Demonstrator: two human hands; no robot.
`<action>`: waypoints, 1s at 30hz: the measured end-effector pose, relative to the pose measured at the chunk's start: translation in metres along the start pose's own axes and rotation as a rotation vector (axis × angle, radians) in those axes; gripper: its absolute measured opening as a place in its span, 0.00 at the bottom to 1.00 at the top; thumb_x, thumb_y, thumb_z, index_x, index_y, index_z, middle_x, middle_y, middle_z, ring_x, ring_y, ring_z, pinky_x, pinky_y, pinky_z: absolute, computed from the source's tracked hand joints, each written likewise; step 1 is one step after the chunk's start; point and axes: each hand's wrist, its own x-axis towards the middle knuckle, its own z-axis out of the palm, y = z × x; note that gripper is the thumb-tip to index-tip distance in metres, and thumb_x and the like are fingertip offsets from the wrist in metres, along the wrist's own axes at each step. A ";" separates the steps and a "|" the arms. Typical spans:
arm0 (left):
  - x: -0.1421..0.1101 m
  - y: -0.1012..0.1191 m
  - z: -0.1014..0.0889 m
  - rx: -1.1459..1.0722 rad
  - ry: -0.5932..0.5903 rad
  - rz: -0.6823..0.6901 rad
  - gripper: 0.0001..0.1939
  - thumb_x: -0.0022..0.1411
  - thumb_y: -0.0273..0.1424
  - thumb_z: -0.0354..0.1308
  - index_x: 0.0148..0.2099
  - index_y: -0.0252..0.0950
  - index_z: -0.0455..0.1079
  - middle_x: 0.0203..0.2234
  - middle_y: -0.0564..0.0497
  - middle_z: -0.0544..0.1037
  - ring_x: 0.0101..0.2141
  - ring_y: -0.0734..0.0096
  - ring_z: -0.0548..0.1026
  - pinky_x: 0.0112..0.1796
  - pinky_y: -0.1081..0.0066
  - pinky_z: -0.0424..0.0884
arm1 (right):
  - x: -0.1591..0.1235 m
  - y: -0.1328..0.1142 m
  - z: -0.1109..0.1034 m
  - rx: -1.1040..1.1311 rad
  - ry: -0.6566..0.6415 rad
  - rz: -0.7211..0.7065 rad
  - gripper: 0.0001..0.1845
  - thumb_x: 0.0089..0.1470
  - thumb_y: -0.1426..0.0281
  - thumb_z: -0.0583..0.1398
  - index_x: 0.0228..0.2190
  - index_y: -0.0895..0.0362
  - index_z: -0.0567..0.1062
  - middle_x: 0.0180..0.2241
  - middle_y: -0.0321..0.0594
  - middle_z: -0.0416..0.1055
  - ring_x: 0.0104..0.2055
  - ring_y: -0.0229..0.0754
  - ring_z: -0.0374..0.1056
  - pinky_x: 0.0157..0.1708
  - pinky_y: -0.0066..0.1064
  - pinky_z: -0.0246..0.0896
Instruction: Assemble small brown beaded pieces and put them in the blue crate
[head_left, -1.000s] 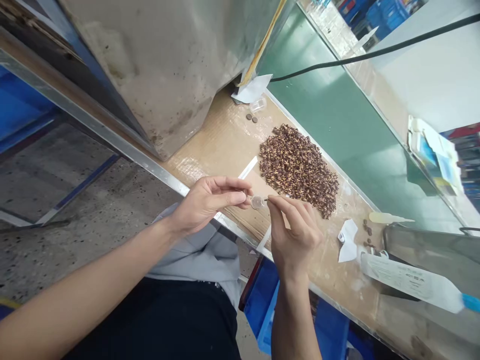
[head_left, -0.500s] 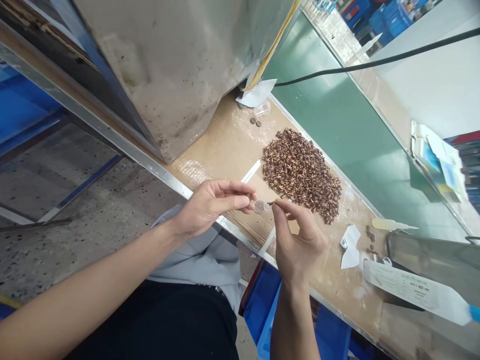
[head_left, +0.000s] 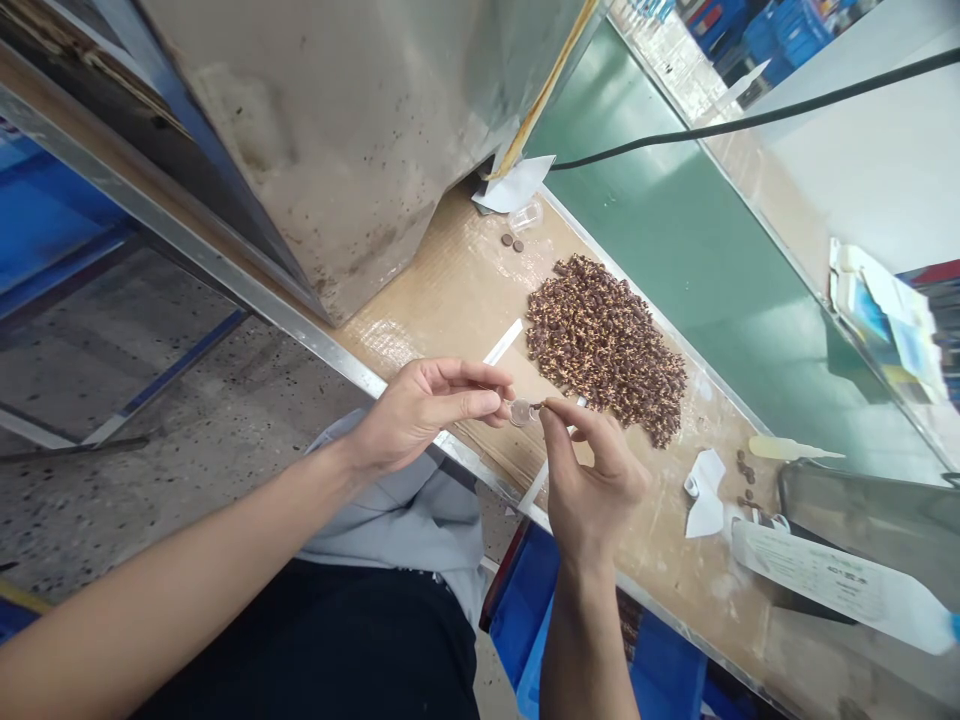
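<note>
My left hand (head_left: 431, 412) is closed, its thumb and fingers pinching the edge of a small clear round piece (head_left: 520, 412). Facing it, my right hand (head_left: 596, 470) pinches a tiny dark part (head_left: 537, 406) between thumb and forefinger. That part is right beside the clear piece; whether the two touch I cannot tell. Just beyond both hands lies a large pile of small dark brown parts with brass-coloured bits (head_left: 604, 345). It rests on the brown cardboard-like bench top (head_left: 442, 290).
A grey metal box (head_left: 337, 130) stands at the back left. Two dark discs (head_left: 512, 242) lie near a clear cup (head_left: 526, 215). To the right are crumpled white paper (head_left: 705, 492), a pale dropper bottle (head_left: 787, 448) and a white labelled bottle (head_left: 832, 580). Blue bins (head_left: 532, 590) sit below the bench edge.
My right hand has shifted very slightly left, bringing the tiny dark part a little closer to the clear round piece. My left hand stays in place.
</note>
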 end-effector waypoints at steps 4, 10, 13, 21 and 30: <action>0.000 0.000 -0.001 0.000 0.002 -0.001 0.11 0.66 0.31 0.86 0.50 0.37 0.94 0.45 0.46 0.93 0.41 0.68 0.90 0.49 0.71 0.87 | 0.000 -0.001 0.000 0.023 0.006 -0.013 0.04 0.77 0.70 0.71 0.47 0.51 0.90 0.42 0.38 0.90 0.42 0.47 0.84 0.47 0.39 0.79; 0.000 0.000 -0.001 -0.004 0.003 -0.002 0.12 0.65 0.32 0.86 0.50 0.37 0.93 0.45 0.45 0.93 0.41 0.66 0.90 0.50 0.67 0.88 | 0.002 -0.001 -0.001 -0.026 0.046 -0.050 0.04 0.77 0.71 0.71 0.48 0.51 0.89 0.43 0.39 0.90 0.41 0.47 0.84 0.46 0.39 0.78; 0.001 -0.001 -0.001 -0.020 -0.005 0.006 0.12 0.66 0.31 0.86 0.50 0.37 0.93 0.45 0.46 0.92 0.40 0.68 0.90 0.49 0.68 0.88 | 0.003 0.000 0.001 -0.062 0.055 -0.144 0.06 0.78 0.73 0.71 0.49 0.50 0.89 0.44 0.38 0.91 0.43 0.47 0.84 0.48 0.40 0.78; 0.000 0.000 -0.001 -0.034 -0.014 0.011 0.11 0.67 0.30 0.85 0.50 0.37 0.92 0.44 0.47 0.92 0.39 0.70 0.90 0.48 0.72 0.87 | 0.004 0.000 0.002 -0.102 0.050 -0.184 0.07 0.80 0.73 0.69 0.49 0.49 0.88 0.44 0.38 0.91 0.43 0.48 0.84 0.49 0.43 0.78; 0.000 -0.001 -0.002 -0.008 -0.013 0.012 0.10 0.68 0.30 0.84 0.49 0.36 0.93 0.45 0.46 0.92 0.40 0.70 0.90 0.49 0.72 0.87 | 0.002 -0.001 0.006 -0.015 0.080 -0.095 0.05 0.78 0.73 0.71 0.48 0.51 0.89 0.44 0.38 0.91 0.43 0.47 0.83 0.48 0.40 0.76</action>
